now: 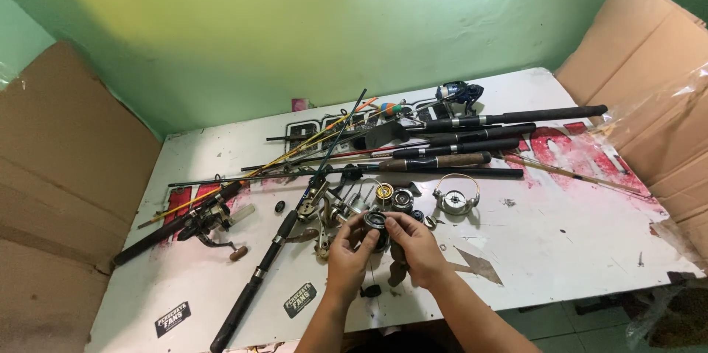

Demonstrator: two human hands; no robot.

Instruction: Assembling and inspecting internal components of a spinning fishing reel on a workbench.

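Note:
Both my hands meet low in the middle of the head view, over a white table (560, 242). My left hand (346, 253) and my right hand (417, 246) together hold a small dark round reel part (375, 222) between the fingertips. Just beyond it lie several loose reel pieces: a gold spool (383, 192), a dark spool (403, 199) and a silver reel body with a wire bail (455, 200). A dark handle-like piece (396, 273) lies on the table under my right wrist.
Several fishing rods (472, 135) lie across the far half of the table. A rod with a mounted reel (203, 220) lies at the left, another rod (269, 261) runs to the front edge. Cardboard sheets (59, 176) stand at both sides.

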